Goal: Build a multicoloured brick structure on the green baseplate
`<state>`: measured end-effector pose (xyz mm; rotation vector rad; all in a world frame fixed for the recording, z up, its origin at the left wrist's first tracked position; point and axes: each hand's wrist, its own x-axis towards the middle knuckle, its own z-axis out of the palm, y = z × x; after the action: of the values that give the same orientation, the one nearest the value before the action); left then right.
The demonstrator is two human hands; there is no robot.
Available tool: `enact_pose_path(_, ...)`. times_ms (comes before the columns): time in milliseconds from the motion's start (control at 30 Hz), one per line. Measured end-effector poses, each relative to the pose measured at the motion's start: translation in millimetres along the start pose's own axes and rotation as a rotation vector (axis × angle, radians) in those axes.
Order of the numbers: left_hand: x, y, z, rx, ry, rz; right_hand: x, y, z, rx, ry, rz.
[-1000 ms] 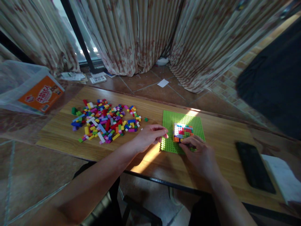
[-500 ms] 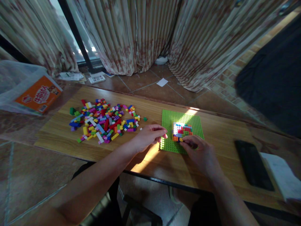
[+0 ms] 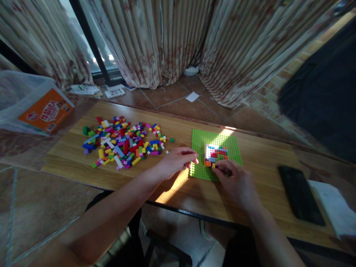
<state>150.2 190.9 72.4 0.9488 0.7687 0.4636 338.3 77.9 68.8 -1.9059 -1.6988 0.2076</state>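
Note:
A green studded baseplate (image 3: 198,140) lies on the wooden table, with a rectangular patch of multicoloured toy bricks (image 3: 215,152) built on it. My right hand (image 3: 236,181) is at the near edge of that patch, thumb and forefinger pinched on a small yellow brick (image 3: 213,165). Its fingers cover the patch's near right corner. By the plate's left edge is my left hand (image 3: 179,161), thumb and fingertips pressed together; whatever they may hold is too small to make out. A strip of sunlight crosses the plate.
Loose bricks (image 3: 125,142) of many colours spread over the table's left part. A lone green brick (image 3: 172,140) lies nearer the plate. At the right are a black phone (image 3: 300,194) and a white object (image 3: 333,207). A clear plastic bin (image 3: 25,89) stands far left.
The right fingertips have shifted very slightly at the patch's near edge, and the yellow brick shows a little more clearly. The left hand stays where it was.

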Motion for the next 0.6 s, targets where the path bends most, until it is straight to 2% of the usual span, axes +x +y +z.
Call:
enact_pose_path(167,-1.1,0.9,0.4,0.011,-0.004,-0.011,-0.2,0.0,0.3,-0.059,-0.020,-0.019)
enact_pose_path(367,-1.4,2.8,1.0,0.018,0.002,-0.013,-0.4,0.8,-0.3,-0.013,-0.034,0.005)
enact_pose_path(600,-1.5,0.9,1.8,0.012,0.000,-0.013,0.9,2.0,2.0,-0.045,0.017,-0.020)
